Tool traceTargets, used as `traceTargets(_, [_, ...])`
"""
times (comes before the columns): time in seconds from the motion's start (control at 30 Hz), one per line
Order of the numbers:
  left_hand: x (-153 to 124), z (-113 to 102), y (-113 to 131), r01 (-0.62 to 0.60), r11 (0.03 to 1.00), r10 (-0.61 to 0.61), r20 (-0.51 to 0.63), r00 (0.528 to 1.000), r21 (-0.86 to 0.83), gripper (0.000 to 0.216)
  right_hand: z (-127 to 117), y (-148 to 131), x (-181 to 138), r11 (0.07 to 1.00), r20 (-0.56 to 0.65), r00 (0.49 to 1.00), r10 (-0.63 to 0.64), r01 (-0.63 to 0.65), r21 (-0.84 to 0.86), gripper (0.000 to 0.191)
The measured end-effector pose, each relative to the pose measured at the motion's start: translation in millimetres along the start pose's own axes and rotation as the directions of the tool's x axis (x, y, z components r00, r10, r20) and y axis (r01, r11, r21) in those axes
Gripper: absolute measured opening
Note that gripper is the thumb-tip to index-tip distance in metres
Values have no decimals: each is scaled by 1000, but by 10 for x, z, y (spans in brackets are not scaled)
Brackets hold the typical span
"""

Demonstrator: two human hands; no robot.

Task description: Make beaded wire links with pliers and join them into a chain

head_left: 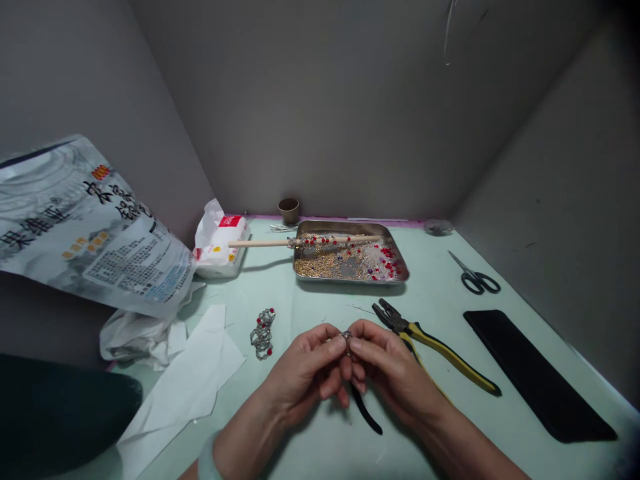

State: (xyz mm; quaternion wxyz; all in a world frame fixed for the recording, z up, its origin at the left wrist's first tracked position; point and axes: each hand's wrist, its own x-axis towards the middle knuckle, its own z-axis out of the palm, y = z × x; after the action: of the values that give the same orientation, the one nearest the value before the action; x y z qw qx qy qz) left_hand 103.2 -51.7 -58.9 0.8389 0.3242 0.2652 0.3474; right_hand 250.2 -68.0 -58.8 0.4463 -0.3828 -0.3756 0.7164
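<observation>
We were at a small craft spot with grey walls [320, 120], where a bead tray [350, 281], pliers [401, 325] and scissors [470, 272] lay on the tabletop [315, 303].

I have a small, dark silvery-grey piece [347, 337] pinched between thumb and forefinger of my left hand [315, 363] and my right hand [383, 360], out at twelve o'clock from me. It has a metallic look, like bent wire or linked beads; my fingers cover too much of it to tell. From beneath them a slim, black curved handle [367, 415] points towards five o'clock, its upper end hidden, and I can't tell whether I'm gripping it.
</observation>
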Motion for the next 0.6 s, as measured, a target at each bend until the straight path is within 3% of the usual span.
traceTargets(0.17, [3, 19, 4, -26, 990, 30, -23, 999, 137, 24, 9, 24, 14, 998, 54, 999, 4, -7, 60, 19])
traceTargets(0.37, [33, 28, 71, -38, 919, 115, -176, 978, 391, 25, -22, 16, 14, 984, -57, 996, -62, 52, -173, 20])
traceTargets(0.53, [22, -8, 87, -43, 943, 108, -179, 978, 330, 26, -13, -48, 29, 935, -110, 989, -94, 50, -350, 24])
traceTargets(0.6, [14, -36, 87, -61, 963, 109, -172, 979, 263, 25, -36, -81, 8, 862, -126, 976, -176, 91, -498, 25])
